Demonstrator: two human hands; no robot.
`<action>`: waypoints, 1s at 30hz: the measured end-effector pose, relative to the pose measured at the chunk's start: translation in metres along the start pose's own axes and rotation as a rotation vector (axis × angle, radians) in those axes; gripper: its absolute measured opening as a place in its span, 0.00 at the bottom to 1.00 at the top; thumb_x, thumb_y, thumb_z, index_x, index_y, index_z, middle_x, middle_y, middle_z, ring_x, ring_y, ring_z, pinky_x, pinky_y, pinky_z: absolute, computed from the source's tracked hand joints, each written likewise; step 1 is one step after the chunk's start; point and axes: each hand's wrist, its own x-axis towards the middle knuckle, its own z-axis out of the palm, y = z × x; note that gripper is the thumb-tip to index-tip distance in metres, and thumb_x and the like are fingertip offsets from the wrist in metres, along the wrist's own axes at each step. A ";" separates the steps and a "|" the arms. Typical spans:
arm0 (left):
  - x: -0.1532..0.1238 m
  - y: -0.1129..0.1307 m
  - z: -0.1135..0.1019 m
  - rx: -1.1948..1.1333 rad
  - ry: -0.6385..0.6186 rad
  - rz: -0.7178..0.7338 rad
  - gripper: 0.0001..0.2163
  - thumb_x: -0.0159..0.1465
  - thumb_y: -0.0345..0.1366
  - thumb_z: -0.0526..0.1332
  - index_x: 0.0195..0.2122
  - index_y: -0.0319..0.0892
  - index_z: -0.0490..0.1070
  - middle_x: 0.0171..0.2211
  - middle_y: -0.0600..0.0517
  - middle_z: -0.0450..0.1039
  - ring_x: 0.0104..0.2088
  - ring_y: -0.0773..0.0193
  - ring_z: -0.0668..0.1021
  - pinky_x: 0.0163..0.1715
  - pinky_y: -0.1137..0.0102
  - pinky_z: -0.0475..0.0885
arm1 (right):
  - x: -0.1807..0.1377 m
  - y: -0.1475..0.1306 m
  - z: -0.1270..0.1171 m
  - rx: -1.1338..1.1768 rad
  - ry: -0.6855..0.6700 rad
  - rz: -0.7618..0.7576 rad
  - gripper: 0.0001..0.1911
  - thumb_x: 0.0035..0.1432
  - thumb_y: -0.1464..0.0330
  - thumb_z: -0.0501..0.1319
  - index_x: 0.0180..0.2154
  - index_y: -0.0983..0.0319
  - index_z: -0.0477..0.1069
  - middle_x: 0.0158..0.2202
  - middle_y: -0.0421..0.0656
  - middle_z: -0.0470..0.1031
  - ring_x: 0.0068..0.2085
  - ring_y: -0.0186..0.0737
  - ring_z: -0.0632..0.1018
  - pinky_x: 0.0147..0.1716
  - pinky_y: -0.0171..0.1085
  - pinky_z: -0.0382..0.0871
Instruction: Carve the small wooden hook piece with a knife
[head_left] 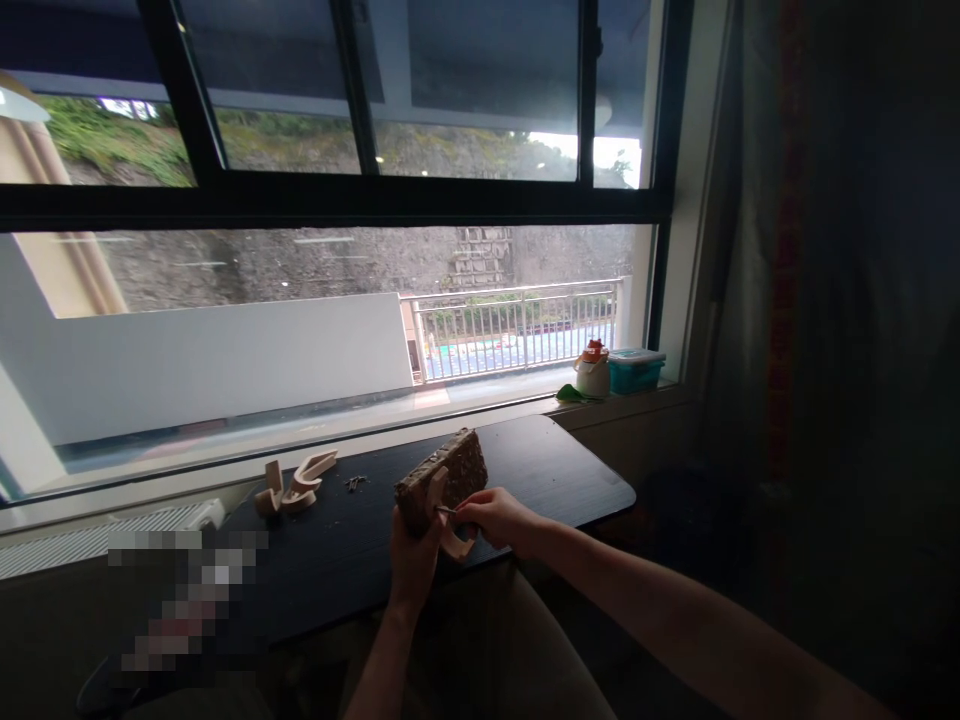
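A rough, speckled brown block [472, 462] stands tilted near the front edge of the dark table. My left hand [414, 560] grips its near left end, with the thumb by a pale curved wooden piece [456, 545] that rests against the block's side. From the right, my right hand [499, 518] pinches a thin metal screw [445, 509] whose point meets the wooden piece; its exact kind is hard to make out. To the left lie a few small screws [356, 484] and several more curved wooden pieces [304, 482].
The dark table [555, 470] stands below a window sill. On the sill are a bottle with an orange lid [592, 368], a teal box [636, 372] and a green item [571, 394]. A white slatted radiator [112, 540] is at left. Part of the lower left is pixelated.
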 end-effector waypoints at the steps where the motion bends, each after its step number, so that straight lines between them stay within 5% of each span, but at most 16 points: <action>1: 0.000 0.001 0.000 0.000 0.002 -0.001 0.17 0.43 0.39 0.67 0.34 0.41 0.68 0.28 0.54 0.74 0.29 0.60 0.76 0.29 0.67 0.72 | 0.001 -0.001 -0.002 0.033 -0.016 0.008 0.17 0.57 0.63 0.54 0.38 0.68 0.74 0.20 0.39 0.69 0.15 0.24 0.58 0.14 0.29 0.53; 4: -0.001 0.004 0.001 0.004 0.012 -0.011 0.18 0.43 0.39 0.67 0.35 0.41 0.68 0.29 0.53 0.75 0.31 0.58 0.77 0.30 0.67 0.72 | -0.001 -0.007 -0.009 0.108 -0.039 -0.003 0.17 0.51 0.63 0.60 0.40 0.67 0.73 0.22 0.38 0.69 0.17 0.25 0.62 0.16 0.28 0.56; 7: -0.002 0.004 0.002 0.012 0.022 -0.026 0.18 0.45 0.39 0.67 0.37 0.40 0.69 0.30 0.52 0.75 0.31 0.58 0.77 0.30 0.66 0.72 | -0.013 -0.009 -0.014 0.152 -0.020 -0.049 0.26 0.47 0.68 0.63 0.50 0.63 0.66 0.35 0.41 0.73 0.23 0.27 0.69 0.20 0.29 0.64; 10: -0.002 0.002 0.002 0.016 0.030 -0.040 0.19 0.45 0.38 0.67 0.38 0.40 0.68 0.31 0.52 0.75 0.32 0.58 0.77 0.31 0.66 0.72 | -0.030 -0.006 -0.014 0.130 0.089 -0.158 0.24 0.49 0.74 0.60 0.51 0.61 0.65 0.46 0.45 0.69 0.37 0.34 0.74 0.35 0.34 0.69; 13: -0.001 0.000 0.001 0.020 0.028 -0.041 0.19 0.45 0.38 0.67 0.38 0.40 0.69 0.31 0.52 0.75 0.32 0.59 0.77 0.31 0.67 0.72 | -0.038 -0.003 -0.013 -0.156 0.222 -0.444 0.16 0.55 0.75 0.55 0.46 0.62 0.68 0.48 0.47 0.68 0.45 0.37 0.72 0.44 0.35 0.66; 17: -0.001 -0.002 0.000 0.023 0.018 -0.035 0.19 0.45 0.39 0.68 0.37 0.40 0.69 0.30 0.53 0.74 0.31 0.60 0.76 0.31 0.67 0.71 | -0.029 -0.005 -0.019 -0.639 0.183 -0.622 0.11 0.61 0.71 0.50 0.41 0.61 0.70 0.39 0.46 0.70 0.35 0.34 0.72 0.34 0.33 0.64; 23: 0.000 -0.005 -0.001 0.003 0.018 -0.030 0.18 0.46 0.39 0.67 0.37 0.40 0.68 0.30 0.53 0.73 0.31 0.62 0.76 0.32 0.67 0.71 | -0.019 -0.002 -0.014 -0.535 0.224 -0.555 0.10 0.58 0.64 0.55 0.34 0.60 0.74 0.30 0.43 0.73 0.31 0.35 0.72 0.33 0.34 0.63; 30: 0.001 -0.013 0.000 -0.044 -0.012 -0.022 0.20 0.45 0.40 0.67 0.39 0.40 0.68 0.32 0.54 0.73 0.31 0.63 0.75 0.33 0.69 0.71 | -0.014 0.014 0.021 -0.139 0.382 -0.260 0.20 0.63 0.64 0.45 0.41 0.68 0.72 0.31 0.48 0.77 0.30 0.36 0.76 0.27 0.32 0.67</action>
